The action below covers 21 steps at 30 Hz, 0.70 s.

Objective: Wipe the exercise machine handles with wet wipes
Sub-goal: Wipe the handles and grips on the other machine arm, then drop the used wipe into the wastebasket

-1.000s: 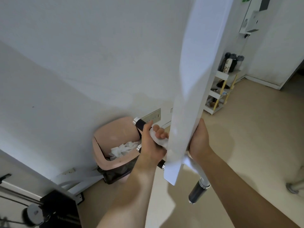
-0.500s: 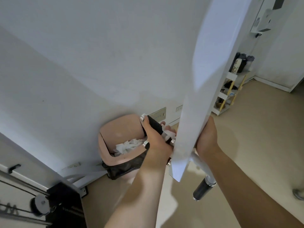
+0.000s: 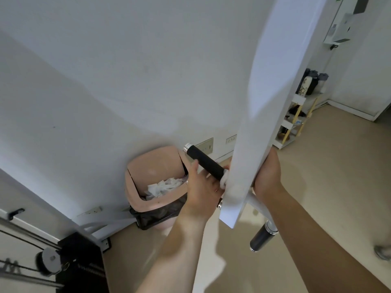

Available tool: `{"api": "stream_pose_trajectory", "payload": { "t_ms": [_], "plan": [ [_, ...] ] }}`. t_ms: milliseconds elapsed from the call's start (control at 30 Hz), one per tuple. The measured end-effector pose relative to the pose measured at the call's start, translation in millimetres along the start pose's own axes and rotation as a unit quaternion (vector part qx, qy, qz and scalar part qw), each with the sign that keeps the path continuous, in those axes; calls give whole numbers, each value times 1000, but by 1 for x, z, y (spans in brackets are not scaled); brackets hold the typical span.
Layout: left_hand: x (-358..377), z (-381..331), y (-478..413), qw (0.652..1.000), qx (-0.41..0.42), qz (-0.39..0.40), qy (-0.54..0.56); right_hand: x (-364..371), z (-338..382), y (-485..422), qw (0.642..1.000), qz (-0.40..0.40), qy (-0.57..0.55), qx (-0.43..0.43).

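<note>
Nearby, beige floor (image 3: 330, 170), white wall (image 3: 127, 70), pink bin (image 3: 156, 161) at nine o'clock; left hand (image 3: 203, 188) clutches wipe (image 3: 224, 180) on handle (image 3: 204, 160); right hand (image 3: 267, 176), fingers hidden.

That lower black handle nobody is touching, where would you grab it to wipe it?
Wrap fingers round the black padded middle of the lower handle, between its chrome end rings. Come from below, I'd say: it is a round bar slanting down, and the white beam blocks it above.

Wet wipe (image 3: 223, 180) at black handle (image 3: 204, 160)
</note>
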<state>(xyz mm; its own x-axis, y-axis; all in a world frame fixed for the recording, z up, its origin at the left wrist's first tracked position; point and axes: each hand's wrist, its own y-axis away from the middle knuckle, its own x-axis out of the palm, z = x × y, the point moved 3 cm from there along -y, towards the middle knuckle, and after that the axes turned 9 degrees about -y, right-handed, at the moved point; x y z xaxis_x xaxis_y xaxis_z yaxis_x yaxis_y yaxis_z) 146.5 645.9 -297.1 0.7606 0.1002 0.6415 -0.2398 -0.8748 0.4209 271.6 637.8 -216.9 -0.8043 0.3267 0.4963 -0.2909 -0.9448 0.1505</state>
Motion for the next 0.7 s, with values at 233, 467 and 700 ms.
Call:
{"api": "stream_pose_trajectory", "payload": {
  "t_ms": [233,467,700],
  "plan": [
    [-25,11,16,959,81,-37,-270,0,-3,-6,999,20,5,27],
    [-50,-16,34,901,176,-107,-381,-1,-1,-4,1000,-5,-16,-10],
    [-120,-57,63,876,196,-261,-354,-22,-15,49,875,-200,197,-394]
  ]
}}
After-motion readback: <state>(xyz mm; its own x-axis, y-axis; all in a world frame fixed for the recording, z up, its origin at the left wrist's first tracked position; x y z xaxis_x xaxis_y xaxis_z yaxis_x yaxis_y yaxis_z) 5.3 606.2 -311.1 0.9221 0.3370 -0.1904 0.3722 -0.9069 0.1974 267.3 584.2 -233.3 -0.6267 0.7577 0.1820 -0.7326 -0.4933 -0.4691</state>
